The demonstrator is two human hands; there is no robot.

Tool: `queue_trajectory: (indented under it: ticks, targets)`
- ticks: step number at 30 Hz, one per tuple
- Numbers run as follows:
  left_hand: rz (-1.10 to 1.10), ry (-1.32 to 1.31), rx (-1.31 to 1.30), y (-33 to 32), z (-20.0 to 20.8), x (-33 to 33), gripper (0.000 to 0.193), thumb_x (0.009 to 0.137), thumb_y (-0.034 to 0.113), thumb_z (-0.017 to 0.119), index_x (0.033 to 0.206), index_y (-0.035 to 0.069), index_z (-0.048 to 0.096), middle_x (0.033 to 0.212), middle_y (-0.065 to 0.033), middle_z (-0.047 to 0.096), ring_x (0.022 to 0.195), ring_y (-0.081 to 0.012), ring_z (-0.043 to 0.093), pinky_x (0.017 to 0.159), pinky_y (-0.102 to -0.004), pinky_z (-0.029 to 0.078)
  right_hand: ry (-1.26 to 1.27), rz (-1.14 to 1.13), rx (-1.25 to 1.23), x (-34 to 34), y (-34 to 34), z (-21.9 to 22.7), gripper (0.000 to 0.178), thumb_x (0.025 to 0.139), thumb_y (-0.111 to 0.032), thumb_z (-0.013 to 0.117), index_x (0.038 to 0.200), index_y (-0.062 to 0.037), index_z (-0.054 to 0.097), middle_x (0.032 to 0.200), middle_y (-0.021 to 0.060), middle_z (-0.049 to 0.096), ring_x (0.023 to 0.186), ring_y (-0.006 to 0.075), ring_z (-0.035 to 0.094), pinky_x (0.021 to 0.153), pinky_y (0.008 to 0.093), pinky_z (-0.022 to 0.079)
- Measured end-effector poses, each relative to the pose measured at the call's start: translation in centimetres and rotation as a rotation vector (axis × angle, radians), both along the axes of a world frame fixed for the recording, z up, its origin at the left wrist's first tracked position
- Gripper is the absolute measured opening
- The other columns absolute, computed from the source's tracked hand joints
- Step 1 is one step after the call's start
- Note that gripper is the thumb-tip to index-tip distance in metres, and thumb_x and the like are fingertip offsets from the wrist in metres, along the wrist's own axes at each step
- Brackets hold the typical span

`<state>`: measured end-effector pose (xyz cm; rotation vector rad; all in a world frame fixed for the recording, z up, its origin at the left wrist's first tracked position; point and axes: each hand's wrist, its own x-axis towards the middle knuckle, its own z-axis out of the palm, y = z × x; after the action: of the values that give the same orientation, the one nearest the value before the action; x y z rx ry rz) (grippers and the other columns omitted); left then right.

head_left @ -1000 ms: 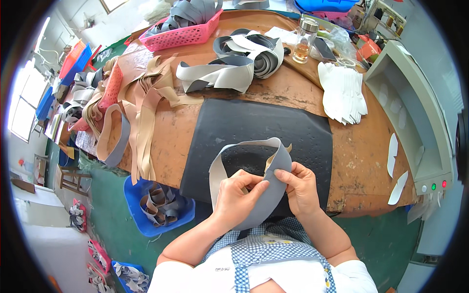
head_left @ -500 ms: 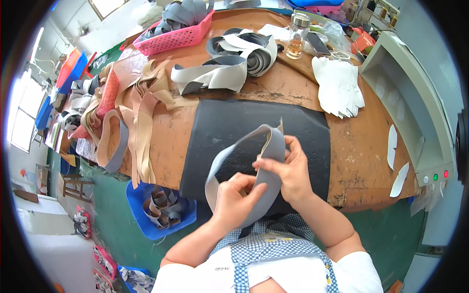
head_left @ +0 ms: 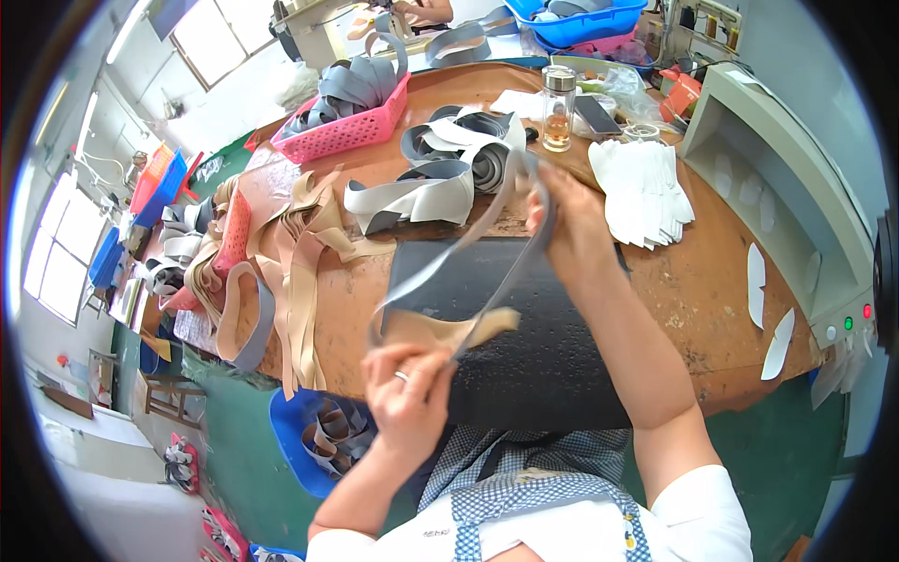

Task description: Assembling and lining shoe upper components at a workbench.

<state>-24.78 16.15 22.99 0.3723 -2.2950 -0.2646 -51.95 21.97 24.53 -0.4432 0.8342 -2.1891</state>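
A grey strip with a tan inner side (head_left: 438, 327) hangs as a long loop between my two hands, smeared by motion. My left hand (head_left: 409, 386), with a ring on one finger, pinches its lower end near the mat's left edge. My right hand (head_left: 573, 225) is raised farther off and closed on the upper end. A loose tan end juts right beside the left hand's fingers. Below the loop lies a black mat (head_left: 562, 375) on the brown workbench. Beyond it rest several rolled grey and white strips (head_left: 412, 197).
Tan strips (head_left: 302, 272) lie at left. Farther back stand a pink basket (head_left: 346, 131) and a glass bottle (head_left: 558, 112). White cut pieces (head_left: 641, 192) lie right, before a grey machine (head_left: 796, 178). A blue bin (head_left: 298, 445) sits below the bench. Another person's arm (head_left: 426, 11) shows far back.
My right hand has moved up and away with one end of the strip. My left hand has come down and left, stretching the loop. The view has tilted up, showing more of the room.
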Motion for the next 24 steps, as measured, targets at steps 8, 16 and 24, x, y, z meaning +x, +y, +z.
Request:
queue_trajectory:
  ticks: [8, 16, 24]
  targets:
    - [-0.302, -0.33, -0.197, -1.3, -0.1, -2.9, 0.019, 0.07, 0.004, 0.063, 0.088, 0.001, 0.065, 0.073, -0.0089, 0.061, 0.098, -0.0232, 0.058, 0.111, -0.0554, 0.027, 1.42, -0.675, 0.778, 0.8, 3.4, -1.3, 0.039, 0.08, 0.002, 0.059, 0.117, 0.0, 0.05, 0.109, 0.0153, 0.062, 0.099, 0.0213, 0.063, 0.074, 0.0308, 0.051]
    - [-0.178, -0.011, 0.002, 2.9, -2.5, -5.0, 0.023, 0.072, 0.003, 0.073, 0.094, 0.007, 0.067, 0.094, -0.0066, 0.064, 0.096, -0.0271, 0.06, 0.101, -0.0481, 0.038, 1.184, -0.21, 0.71, 12.1, 8.4, -6.1, 0.049, 0.072, 0.002, 0.073, 0.117, -0.0024, 0.055, 0.097, 0.0161, 0.06, 0.085, 0.0293, 0.065, 0.071, 0.0349, 0.054]
    - [-0.198, 0.168, 1.714, 2.8, -6.9, -2.5, 0.019, 0.098, 0.01, 0.05, 0.114, -0.001, 0.052, 0.107, -0.0087, 0.062, 0.097, -0.0153, 0.061, 0.087, -0.0309, 0.05, 0.947, -0.113, 0.611, 10.7, 9.5, -5.7, 0.021, 0.076, -0.001, 0.076, 0.092, 0.0017, 0.063, 0.089, 0.0078, 0.062, 0.075, 0.0122, 0.059, 0.068, 0.0247, 0.049]
